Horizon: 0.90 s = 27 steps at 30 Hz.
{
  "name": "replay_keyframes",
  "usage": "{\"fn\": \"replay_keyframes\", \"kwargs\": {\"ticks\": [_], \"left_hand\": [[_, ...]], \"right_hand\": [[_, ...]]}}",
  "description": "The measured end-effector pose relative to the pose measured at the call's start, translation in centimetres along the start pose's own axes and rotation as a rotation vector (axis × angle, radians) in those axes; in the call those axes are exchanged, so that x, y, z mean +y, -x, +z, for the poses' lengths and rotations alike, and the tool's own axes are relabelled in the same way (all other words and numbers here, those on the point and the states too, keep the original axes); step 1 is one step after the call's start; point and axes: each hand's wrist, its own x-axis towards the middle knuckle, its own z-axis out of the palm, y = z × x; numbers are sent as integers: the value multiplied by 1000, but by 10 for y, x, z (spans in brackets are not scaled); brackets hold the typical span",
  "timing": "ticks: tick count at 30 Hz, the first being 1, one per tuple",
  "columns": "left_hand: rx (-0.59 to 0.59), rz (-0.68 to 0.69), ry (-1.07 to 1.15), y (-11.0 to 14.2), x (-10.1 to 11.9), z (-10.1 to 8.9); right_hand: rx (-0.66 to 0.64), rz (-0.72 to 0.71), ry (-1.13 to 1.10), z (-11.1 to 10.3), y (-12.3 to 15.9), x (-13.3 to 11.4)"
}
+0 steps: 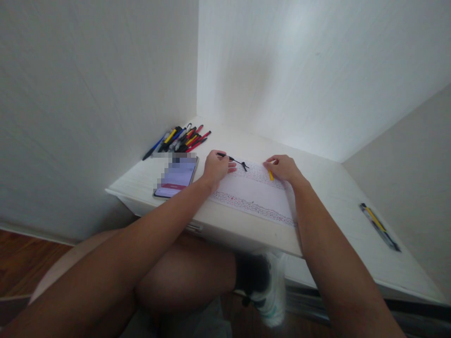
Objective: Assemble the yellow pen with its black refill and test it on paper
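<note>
My left hand point(215, 168) is closed on a slim black pen part point(221, 155) that pokes out above the thumb, with a thin dark rod reaching right from it. Small black pen parts point(244, 166) lie at the rod's end, over the paper point(255, 190). Pinched fingers of my right hand point(283, 167) hold a short yellow pen piece point(271, 174), tilted above the sheet's right side. Bands of small dark and red marks run along the top and bottom of the paper, with a blank white strip between them.
A phone point(176, 176) with a lit screen lies left of the paper. Behind it is a pile of pens point(185, 138) against the left wall. More pens point(379, 226) lie near the desk's point(334, 211) right edge. White panels enclose the back and sides.
</note>
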Motion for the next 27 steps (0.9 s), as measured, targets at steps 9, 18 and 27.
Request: {"fn": "replay_keyframes", "kwargs": {"ticks": [9,18,27], "left_hand": [[-5,13,117,8,8,1],[-124,76,148,1,0,1],[13,372,-403,-7,0,-6]], "right_hand": [[-158,-276,-488,11,9,-46],[-132,91,-1302,12,19,-67],[-75,222,-1420,19,16,-73]]}}
